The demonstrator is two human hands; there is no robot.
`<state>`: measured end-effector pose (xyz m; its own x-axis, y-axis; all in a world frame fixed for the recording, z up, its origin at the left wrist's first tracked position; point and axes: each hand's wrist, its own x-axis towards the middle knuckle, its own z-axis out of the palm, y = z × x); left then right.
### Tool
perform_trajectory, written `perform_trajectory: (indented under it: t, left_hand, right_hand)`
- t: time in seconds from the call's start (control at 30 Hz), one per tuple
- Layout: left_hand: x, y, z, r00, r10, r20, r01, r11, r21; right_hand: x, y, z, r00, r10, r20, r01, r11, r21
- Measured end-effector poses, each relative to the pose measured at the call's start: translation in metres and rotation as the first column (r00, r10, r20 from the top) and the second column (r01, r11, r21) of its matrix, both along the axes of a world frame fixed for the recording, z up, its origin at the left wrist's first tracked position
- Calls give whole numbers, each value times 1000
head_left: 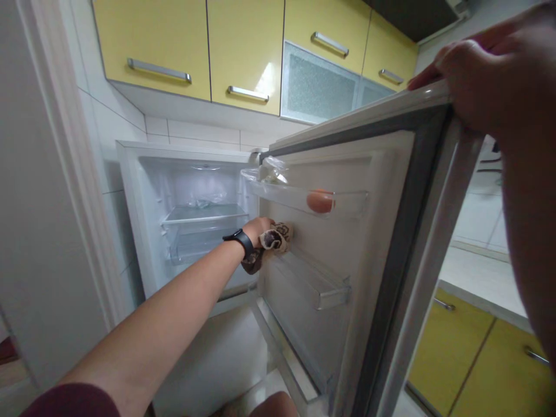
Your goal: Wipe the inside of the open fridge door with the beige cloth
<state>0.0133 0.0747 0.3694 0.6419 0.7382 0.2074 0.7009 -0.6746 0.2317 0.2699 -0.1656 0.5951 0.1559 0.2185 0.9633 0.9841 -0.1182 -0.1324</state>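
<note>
An open refrigerator door (339, 249) swings out in front of me. My left hand (259, 229), with a black watch on its wrist, is closed on a brown and beige patterned cloth (277, 236). It presses the cloth near the hinge end of the clear middle door shelf (313, 281). My right hand (473, 75) grips the top outer corner of the door, its fingers over the top edge. Above the cloth, the upper door shelf (286, 196) holds an egg (320, 201) and a clear plastic bag (274, 171).
Behind the door stands the refrigerator body (130, 174) with a glass shelf (206, 214), a crumpled plastic bag (208, 201) and a clear drawer (195, 246). Yellow wall cabinets (156, 40) hang above. A white counter (484, 278) over yellow cabinets (452, 347) is on the right.
</note>
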Motion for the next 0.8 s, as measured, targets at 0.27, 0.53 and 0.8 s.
perform_trajectory:
  t: [0.27, 0.53, 0.8]
  left_hand:
    - [11, -70, 0, 994, -107, -12, 108, 987, 120]
    - [27, -137, 1, 933, -359, 27, 329, 880, 343]
    - [10, -82, 7, 976, -169, -135, 193, 961, 196]
  right_hand:
    - [-9, 1, -4, 998, -36, -55, 35, 999, -19]
    - [2, 7, 1, 998, -2, -60, 0, 1000, -21]
    - [2, 6, -2, 998, 10, -62, -10, 1000, 3]
